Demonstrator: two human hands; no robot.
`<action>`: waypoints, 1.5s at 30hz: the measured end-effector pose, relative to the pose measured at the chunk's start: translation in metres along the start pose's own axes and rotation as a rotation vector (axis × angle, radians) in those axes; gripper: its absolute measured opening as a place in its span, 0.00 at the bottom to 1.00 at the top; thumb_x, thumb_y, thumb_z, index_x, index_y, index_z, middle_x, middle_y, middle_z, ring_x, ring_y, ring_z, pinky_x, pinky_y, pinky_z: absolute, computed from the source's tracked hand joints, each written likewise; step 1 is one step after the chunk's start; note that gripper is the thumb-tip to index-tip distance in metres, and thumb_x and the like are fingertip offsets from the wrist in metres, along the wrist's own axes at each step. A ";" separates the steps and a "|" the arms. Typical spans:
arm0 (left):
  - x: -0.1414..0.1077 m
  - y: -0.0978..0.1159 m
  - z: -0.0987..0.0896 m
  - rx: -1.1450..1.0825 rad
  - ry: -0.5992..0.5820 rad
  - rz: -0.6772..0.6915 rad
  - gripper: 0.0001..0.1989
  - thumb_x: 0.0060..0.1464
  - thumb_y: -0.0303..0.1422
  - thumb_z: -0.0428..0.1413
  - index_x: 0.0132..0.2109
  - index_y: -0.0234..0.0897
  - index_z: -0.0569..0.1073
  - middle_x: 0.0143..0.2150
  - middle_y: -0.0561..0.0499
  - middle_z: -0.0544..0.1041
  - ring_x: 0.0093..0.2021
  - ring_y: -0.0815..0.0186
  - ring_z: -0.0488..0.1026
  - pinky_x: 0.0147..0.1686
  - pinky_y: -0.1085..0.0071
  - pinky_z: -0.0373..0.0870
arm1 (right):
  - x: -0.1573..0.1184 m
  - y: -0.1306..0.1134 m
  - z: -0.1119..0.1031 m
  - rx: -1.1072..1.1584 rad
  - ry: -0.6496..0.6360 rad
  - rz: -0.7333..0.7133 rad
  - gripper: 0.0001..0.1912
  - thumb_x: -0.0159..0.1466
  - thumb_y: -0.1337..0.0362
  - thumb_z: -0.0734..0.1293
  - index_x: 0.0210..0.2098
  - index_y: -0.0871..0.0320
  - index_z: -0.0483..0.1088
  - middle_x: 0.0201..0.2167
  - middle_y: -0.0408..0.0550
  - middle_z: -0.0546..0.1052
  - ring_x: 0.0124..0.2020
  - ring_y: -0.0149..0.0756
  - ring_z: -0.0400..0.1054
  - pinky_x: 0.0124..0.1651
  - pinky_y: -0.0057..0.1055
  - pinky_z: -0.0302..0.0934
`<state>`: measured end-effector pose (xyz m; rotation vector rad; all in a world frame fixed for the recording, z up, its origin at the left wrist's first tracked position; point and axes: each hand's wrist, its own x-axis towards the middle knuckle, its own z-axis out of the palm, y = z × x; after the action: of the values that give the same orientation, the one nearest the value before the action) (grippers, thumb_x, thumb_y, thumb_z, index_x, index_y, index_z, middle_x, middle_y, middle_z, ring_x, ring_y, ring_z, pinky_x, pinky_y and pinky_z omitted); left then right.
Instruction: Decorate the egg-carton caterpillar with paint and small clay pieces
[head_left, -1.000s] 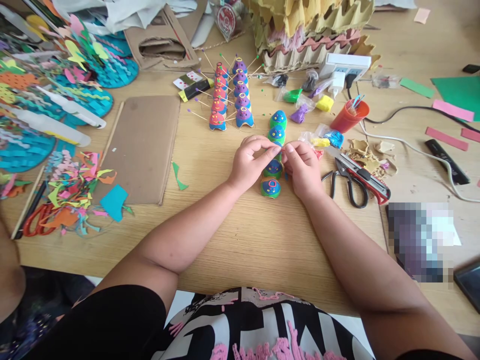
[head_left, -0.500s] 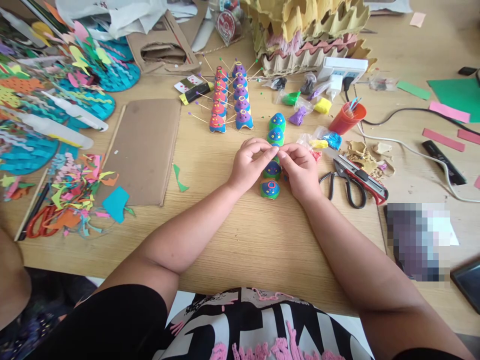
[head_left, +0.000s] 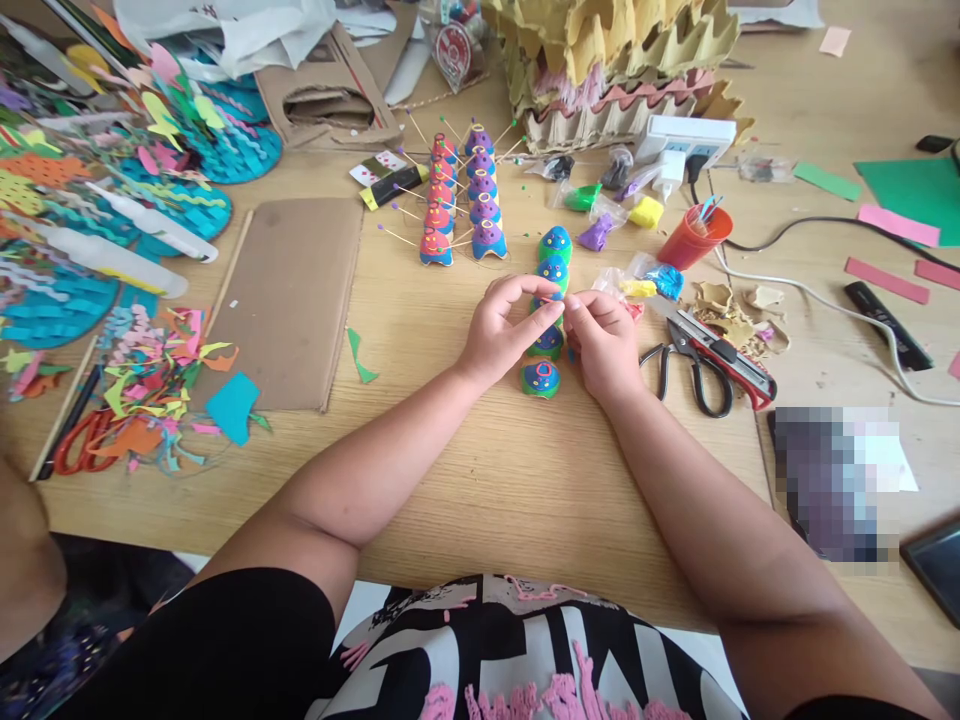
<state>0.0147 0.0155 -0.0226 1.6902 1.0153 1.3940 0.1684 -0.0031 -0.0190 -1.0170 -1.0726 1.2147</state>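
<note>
A column of blue-and-green clay-covered pieces stands in front of me; the nearest piece point(head_left: 540, 378) carries a red ring. Over the middle of that column is my left hand point(head_left: 510, 325), its thumb and index finger slightly apart near the tips. My right hand point(head_left: 600, 335) is beside it, fingers curled and thumb pressed to the index finger, close to the left thumb tip. Whatever is between the fingertips is too small to make out. Two rows of finished-looking pieces, one red and blue point(head_left: 436, 245), one purple and blue point(head_left: 488, 238), stand farther back with thin sticks in them.
To the right are an orange cup point(head_left: 694, 240), a red cutter point(head_left: 739, 375), black-handled pliers point(head_left: 712, 392) and bags of clay point(head_left: 596, 232). Cardboard point(head_left: 289, 300) and paper scraps point(head_left: 150, 370) lie left. Egg trays point(head_left: 615, 60) are stacked behind. A person's limb shows at the left edge.
My left thumb and index finger have parted slightly, where before the fingertips of both hands met. My right hand has shifted a little to the right.
</note>
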 end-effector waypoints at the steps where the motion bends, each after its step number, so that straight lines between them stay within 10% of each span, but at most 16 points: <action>1: 0.000 -0.001 0.000 0.013 0.004 0.017 0.18 0.61 0.53 0.63 0.43 0.43 0.80 0.46 0.48 0.83 0.52 0.60 0.78 0.59 0.61 0.71 | 0.000 0.000 0.000 0.009 -0.005 -0.002 0.26 0.56 0.38 0.77 0.29 0.54 0.71 0.22 0.37 0.64 0.22 0.26 0.53 0.25 0.28 0.50; 18: 0.003 -0.010 0.001 -0.040 0.082 0.050 0.16 0.61 0.50 0.64 0.36 0.42 0.80 0.39 0.50 0.80 0.45 0.63 0.77 0.53 0.63 0.73 | 0.000 -0.001 0.002 0.081 -0.041 -0.036 0.22 0.55 0.45 0.81 0.37 0.52 0.75 0.27 0.39 0.71 0.29 0.28 0.64 0.28 0.27 0.59; 45: 0.001 0.003 0.001 -0.035 0.002 -0.017 0.22 0.63 0.56 0.58 0.38 0.42 0.80 0.41 0.49 0.82 0.48 0.62 0.78 0.56 0.62 0.72 | 0.004 0.007 -0.003 0.067 0.038 -0.022 0.29 0.58 0.38 0.76 0.27 0.53 0.63 0.20 0.35 0.64 0.19 0.23 0.48 0.22 0.28 0.43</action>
<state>0.0163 0.0151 -0.0195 1.6514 0.9988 1.3945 0.1703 0.0016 -0.0261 -0.9708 -1.0047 1.2019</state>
